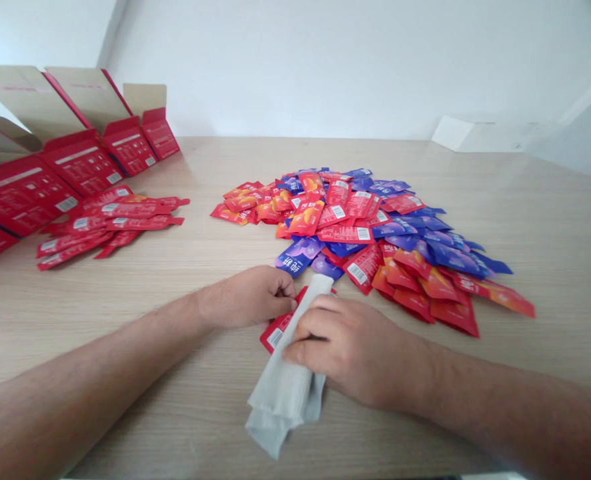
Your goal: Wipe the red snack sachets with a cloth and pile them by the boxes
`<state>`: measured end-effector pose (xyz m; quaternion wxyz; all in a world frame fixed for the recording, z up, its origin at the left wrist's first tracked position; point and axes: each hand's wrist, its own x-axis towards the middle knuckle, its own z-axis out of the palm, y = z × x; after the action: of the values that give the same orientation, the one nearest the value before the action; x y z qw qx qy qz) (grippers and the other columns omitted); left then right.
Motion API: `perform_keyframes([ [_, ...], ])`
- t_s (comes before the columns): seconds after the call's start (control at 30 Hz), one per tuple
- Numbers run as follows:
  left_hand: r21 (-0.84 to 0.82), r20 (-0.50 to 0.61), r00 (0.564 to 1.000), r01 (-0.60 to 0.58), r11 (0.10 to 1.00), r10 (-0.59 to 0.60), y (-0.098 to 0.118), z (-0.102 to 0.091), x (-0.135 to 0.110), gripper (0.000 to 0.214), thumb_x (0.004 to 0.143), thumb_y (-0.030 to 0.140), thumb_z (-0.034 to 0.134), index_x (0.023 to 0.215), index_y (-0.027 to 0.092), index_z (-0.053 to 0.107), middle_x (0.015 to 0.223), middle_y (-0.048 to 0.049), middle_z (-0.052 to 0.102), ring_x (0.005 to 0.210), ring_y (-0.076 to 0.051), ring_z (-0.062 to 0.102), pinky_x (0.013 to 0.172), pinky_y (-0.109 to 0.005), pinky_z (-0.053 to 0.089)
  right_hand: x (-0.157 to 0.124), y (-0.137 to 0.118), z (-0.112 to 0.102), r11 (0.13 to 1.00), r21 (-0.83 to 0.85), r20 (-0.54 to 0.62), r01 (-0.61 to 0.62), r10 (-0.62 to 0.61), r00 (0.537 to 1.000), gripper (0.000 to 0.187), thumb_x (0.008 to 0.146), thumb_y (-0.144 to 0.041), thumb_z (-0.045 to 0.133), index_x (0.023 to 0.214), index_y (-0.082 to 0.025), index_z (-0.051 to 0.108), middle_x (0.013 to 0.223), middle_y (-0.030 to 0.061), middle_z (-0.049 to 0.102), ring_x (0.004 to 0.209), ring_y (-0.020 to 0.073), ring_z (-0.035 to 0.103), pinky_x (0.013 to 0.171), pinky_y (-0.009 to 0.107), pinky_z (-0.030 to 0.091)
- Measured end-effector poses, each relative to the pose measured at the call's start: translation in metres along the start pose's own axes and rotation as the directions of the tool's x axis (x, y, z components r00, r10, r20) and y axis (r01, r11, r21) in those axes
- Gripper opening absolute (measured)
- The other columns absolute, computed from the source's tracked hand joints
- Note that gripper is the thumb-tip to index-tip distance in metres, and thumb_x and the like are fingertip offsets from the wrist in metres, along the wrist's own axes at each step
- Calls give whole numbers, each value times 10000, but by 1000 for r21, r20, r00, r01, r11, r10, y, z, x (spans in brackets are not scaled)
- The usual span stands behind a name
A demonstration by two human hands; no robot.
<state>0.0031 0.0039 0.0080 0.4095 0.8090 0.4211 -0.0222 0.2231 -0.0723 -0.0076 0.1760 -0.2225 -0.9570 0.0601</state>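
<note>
The left hand (pixel 245 298) curls its fingers beside a shiny red packet (pixel 276 332), while the right hand's (pixel 348 350) pressed-together fingers hold a soft grey cloth (pixel 281 380) over it.

- table (pixel 475 180): all items below on it, exc. last
- open cartons (pixel 75 160) along left edge, back-left
- sachet row (pixel 108 223) just right of cartons
- big sachet heap (pixel 355 233) mid table, right of row, well apart from it
- l hand (pixel 248 297) & r hand (pixel 350 350) before heap, side by side
- folded fabric (pixel 280 380) under r hand
- single sachet (pixel 276 331) partly under fabric, by l hand
- flat card piece (pixel 468 133) behind table, far right
</note>
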Motion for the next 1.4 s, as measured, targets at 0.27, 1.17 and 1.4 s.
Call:
perform_keyframes([
  [0.27, -55, 3, 1000, 26, 998, -26, 0, 1, -1, 161, 854, 373, 566, 816, 228, 624, 643, 60, 606, 585, -124, 559, 514, -216, 393, -1, 2, 1, 1000, -4, -2, -30, 30, 1000, 187, 1000, -200, 605, 1144, -203, 726, 1030, 71, 691, 1006, 236, 585, 902, 397, 488],
  [1.17, -128, 19, 998, 65, 990, -63, 1, 1, -5, 122, 839, 341, 579, 820, 229, 625, 610, 72, 581, 523, -104, 526, 481, -201, 376, 1, -6, -5, 981, -51, -25, -189, 188, 982, 221, 1007, -168, 585, 1195, -180, 700, 1076, 96, 683, 1050, 256, 591, 906, 410, 532],
  [1.4, -156, 41, 996, 79, 985, -74, 0, 1, -5, 119, 850, 342, 572, 830, 229, 606, 603, 72, 567, 507, -104, 528, 435, -188, 367, 2, -7, -7, 982, -36, 20, -184, 185, 983, 202, 1019, -182, 570, 1172, -175, 702, 1089, 93, 674, 1070, 256, 584, 937, 412, 523],
])
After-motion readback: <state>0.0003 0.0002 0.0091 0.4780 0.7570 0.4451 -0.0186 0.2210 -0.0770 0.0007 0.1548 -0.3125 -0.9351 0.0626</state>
